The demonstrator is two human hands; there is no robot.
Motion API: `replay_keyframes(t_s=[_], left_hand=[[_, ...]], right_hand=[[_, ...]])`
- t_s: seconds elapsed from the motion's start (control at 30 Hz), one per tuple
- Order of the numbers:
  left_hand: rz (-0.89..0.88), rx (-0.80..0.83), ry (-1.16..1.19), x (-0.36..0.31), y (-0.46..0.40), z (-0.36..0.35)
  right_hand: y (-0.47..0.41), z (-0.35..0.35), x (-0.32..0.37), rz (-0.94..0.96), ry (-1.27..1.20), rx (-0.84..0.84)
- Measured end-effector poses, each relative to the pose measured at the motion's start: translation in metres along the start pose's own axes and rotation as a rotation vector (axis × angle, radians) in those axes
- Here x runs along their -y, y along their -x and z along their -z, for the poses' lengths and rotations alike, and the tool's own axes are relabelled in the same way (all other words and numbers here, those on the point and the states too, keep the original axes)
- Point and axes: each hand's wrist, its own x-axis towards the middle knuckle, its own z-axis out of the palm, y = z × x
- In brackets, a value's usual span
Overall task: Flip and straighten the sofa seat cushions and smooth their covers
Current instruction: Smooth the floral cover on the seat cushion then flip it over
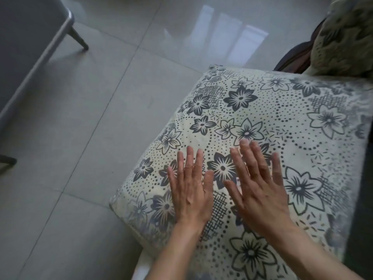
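This is looking like a home living room — large pale grey floor tiles (96, 110) are gleaming underfoot and catching the reflection of a window. A seat cushion (272, 126) in a cream cover printed with dark flowers is lying on a sofa, whose dark wooden frame (292, 55) is showing at the far corner beside another patterned cushion (343, 37). Off to the side, a grey table (24, 47) is standing on slim dark legs — ordinary household furniture, nothing of a shop or office.
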Motion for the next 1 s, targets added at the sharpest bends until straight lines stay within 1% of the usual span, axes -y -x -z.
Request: replay_keyframes(t_s=[0.03,0.1,0.17,0.23,0.27,0.33,0.4,0.43,0.47,0.5,0.57,0.6,0.67,0.7,0.73,0.77,0.8,0.83,0.87,0.93,0.97,1.0], left_hand=[[-0.017,-0.022,0.036,-0.01,0.0,0.0],[-0.059,-0.019,0.072,-0.03,-0.001,-0.004],[-0.124,-0.028,0.095,-0.042,-0.007,-0.009],[-0.128,-0.026,0.076,-0.034,-0.004,-0.025],[-0.125,-0.003,0.001,-0.025,0.003,-0.037],[-0.112,0.083,-0.154,-0.005,0.018,-0.062],[-0.097,0.134,-0.198,0.003,0.024,-0.075],[-0.096,0.144,-0.21,0.003,0.025,-0.075],[-0.106,0.135,-0.22,0.001,0.025,-0.072],[-0.117,0.114,-0.209,-0.004,0.022,-0.066],[-0.156,0.036,-0.121,-0.026,0.009,-0.051],[-0.184,-0.007,-0.057,-0.043,-0.005,-0.044],[-0.222,-0.076,0.035,-0.08,-0.039,-0.035],[-0.229,-0.07,0.012,-0.09,-0.055,-0.037],[-0.237,-0.002,-0.053,-0.095,-0.067,-0.044],[-0.235,0.108,-0.136,-0.096,-0.072,-0.057],[-0.22,0.221,-0.219,-0.091,-0.071,-0.068],[-0.198,0.303,-0.264,-0.087,-0.069,-0.077],[-0.188,0.359,-0.278,-0.085,-0.065,-0.081],[-0.223,0.411,-0.281,-0.087,-0.061,-0.073],[-0.23,0.415,-0.265,-0.088,-0.065,-0.064],[-0.219,0.42,-0.23,-0.091,-0.07,-0.053]], right_hand=[[0.019,-0.008,-0.004,0.014,0.002,0.045],[0.048,-0.026,-0.016,0.022,0.057,0.2],[0.054,-0.032,-0.023,0.009,0.056,0.245],[0.047,-0.026,-0.019,0.028,0.03,0.179],[0.041,-0.017,-0.02,0.022,0.005,0.115],[0.022,0.01,-0.027,-0.041,-0.086,-0.04],[0.0,0.041,-0.039,-0.122,-0.098,-0.249],[-0.008,0.046,-0.05,-0.176,-0.076,-0.283],[-0.011,0.043,-0.061,-0.217,-0.043,-0.233],[-0.009,0.033,-0.068,-0.237,-0.01,-0.109],[0.01,-0.008,-0.079,-0.251,0.052,0.145],[0.018,-0.024,-0.084,-0.262,0.071,0.188],[0.014,-0.025,-0.086,-0.246,0.035,0.096],[0.002,-0.01,-0.084,-0.252,-0.008,0.038],[-0.011,0.004,-0.086,-0.261,-0.067,-0.047],[-0.025,0.014,-0.093,-0.274,-0.096,-0.134],[-0.039,0.016,-0.1,-0.278,-0.098,-0.171],[-0.048,0.013,-0.108,-0.276,-0.063,-0.126],[-0.051,0.004,-0.115,-0.26,-0.019,-0.034],[-0.046,-0.012,-0.123,-0.274,0.029,0.172],[-0.049,-0.01,-0.122,-0.292,0.037,0.23],[-0.053,0.0,-0.121,-0.3,0.042,0.223]])
